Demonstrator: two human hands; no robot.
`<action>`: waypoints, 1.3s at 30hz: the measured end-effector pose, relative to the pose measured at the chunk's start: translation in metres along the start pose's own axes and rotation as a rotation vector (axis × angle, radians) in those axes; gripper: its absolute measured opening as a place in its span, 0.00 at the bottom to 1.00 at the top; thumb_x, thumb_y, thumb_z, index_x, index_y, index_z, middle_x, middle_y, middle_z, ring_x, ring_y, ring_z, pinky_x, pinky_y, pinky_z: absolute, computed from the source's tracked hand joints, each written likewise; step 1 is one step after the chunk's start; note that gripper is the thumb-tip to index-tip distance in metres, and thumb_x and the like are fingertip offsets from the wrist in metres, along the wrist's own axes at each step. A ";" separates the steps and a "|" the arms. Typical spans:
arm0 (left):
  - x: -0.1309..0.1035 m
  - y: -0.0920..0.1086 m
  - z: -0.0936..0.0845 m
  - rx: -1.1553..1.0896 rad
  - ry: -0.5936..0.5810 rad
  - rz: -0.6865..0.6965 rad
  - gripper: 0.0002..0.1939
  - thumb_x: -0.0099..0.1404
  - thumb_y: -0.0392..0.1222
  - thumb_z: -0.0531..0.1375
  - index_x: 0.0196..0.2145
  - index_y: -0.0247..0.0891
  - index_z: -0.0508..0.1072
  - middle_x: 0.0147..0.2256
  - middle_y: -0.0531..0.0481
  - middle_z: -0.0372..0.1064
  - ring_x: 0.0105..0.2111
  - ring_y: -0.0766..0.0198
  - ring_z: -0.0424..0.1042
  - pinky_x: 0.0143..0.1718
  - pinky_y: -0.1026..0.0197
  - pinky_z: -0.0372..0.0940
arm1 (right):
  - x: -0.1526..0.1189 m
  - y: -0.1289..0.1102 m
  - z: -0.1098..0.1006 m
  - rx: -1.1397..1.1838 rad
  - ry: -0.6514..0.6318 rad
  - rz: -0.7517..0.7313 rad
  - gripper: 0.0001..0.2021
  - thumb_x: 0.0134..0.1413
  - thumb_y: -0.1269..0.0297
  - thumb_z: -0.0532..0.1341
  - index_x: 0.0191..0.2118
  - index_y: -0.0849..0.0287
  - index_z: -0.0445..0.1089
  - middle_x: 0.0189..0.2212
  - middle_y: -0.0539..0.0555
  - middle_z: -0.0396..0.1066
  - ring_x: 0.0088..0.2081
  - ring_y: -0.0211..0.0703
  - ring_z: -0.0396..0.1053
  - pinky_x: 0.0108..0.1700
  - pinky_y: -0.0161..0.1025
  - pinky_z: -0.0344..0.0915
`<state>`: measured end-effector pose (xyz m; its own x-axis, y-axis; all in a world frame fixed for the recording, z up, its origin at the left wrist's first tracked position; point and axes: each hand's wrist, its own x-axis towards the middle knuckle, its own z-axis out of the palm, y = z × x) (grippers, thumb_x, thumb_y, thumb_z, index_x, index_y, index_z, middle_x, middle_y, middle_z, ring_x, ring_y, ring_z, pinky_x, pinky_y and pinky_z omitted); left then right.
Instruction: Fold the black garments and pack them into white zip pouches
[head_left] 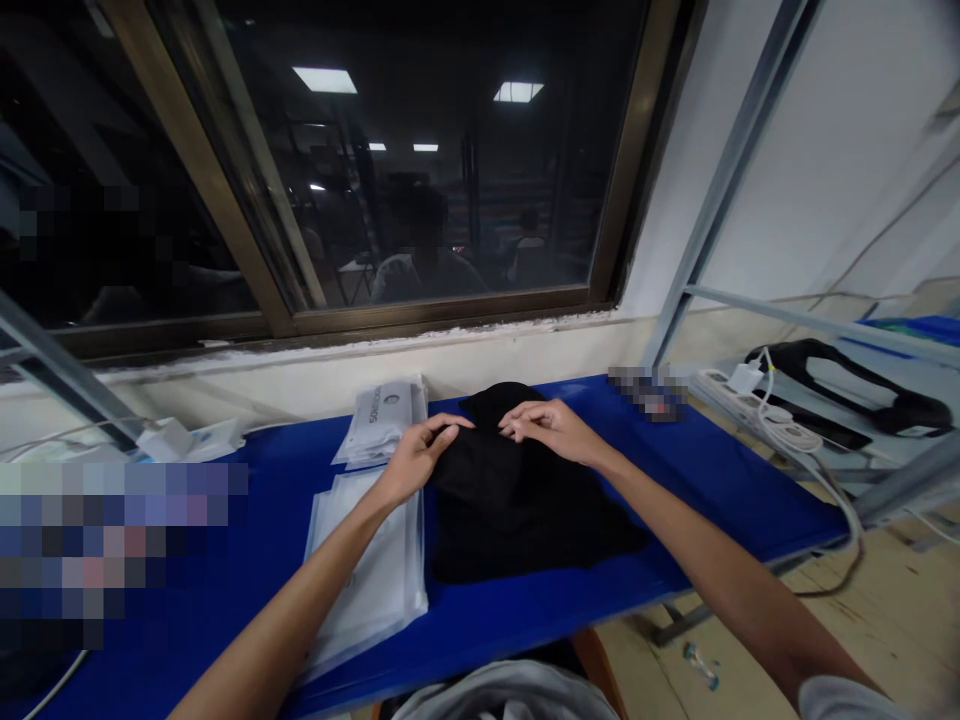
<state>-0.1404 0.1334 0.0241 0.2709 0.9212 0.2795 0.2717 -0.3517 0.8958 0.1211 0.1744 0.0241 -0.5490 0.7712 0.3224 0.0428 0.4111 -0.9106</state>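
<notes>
A black cloth garment (517, 510) lies partly folded on the blue tabletop (600, 605); its exact kind cannot be made out. My left hand (420, 458) is closed at the garment's upper left edge, thumb and fingers pinching the fabric. A short way to the right, my right hand (553, 430) pinches the cloth near its top with curled fingers. Left of the garment lie clear plastic bags (375, 560), partly under my left forearm. Behind them is a stack of packed grey items in printed plastic bags (382, 420).
White chargers (169, 440) sit at the table's back left. On the right, a power strip (750, 395) with coiled white cables lies near the metal frame (720, 200). A dark window (450, 200) rises behind the table. A small crumpled wrapper (701, 665) is on the floor.
</notes>
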 end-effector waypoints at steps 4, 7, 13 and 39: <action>-0.004 0.008 0.007 0.049 -0.106 0.075 0.18 0.71 0.55 0.58 0.47 0.39 0.77 0.45 0.45 0.76 0.47 0.54 0.73 0.51 0.55 0.65 | -0.006 0.000 0.019 -0.046 -0.163 0.057 0.30 0.51 0.51 0.71 0.58 0.55 0.70 0.50 0.57 0.75 0.48 0.48 0.74 0.50 0.44 0.70; -0.006 0.011 0.010 -0.034 -0.106 0.071 0.21 0.71 0.55 0.57 0.54 0.40 0.72 0.48 0.43 0.75 0.49 0.54 0.73 0.53 0.54 0.65 | -0.009 -0.002 0.031 -0.109 -0.237 0.058 0.20 0.54 0.48 0.68 0.43 0.61 0.76 0.37 0.54 0.77 0.41 0.49 0.74 0.44 0.42 0.69; -0.003 0.001 0.006 -0.065 -0.042 0.017 0.30 0.69 0.56 0.61 0.64 0.45 0.64 0.62 0.45 0.65 0.62 0.51 0.64 0.62 0.52 0.60 | -0.008 -0.003 0.036 0.174 0.013 0.141 0.18 0.54 0.51 0.69 0.43 0.61 0.75 0.38 0.53 0.77 0.41 0.45 0.74 0.44 0.40 0.68; -0.087 0.026 -0.004 1.196 -0.126 -0.514 0.16 0.74 0.43 0.50 0.50 0.33 0.72 0.47 0.33 0.75 0.45 0.41 0.78 0.40 0.50 0.68 | -0.001 0.002 0.031 0.616 0.328 0.401 0.18 0.47 0.56 0.75 0.44 0.57 0.78 0.44 0.60 0.80 0.47 0.55 0.79 0.55 0.52 0.75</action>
<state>-0.1602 0.0441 0.0246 -0.0427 0.9948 -0.0930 0.9990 0.0440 0.0120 0.0958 0.1592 0.0135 -0.3126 0.9459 -0.0872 -0.3355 -0.1959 -0.9215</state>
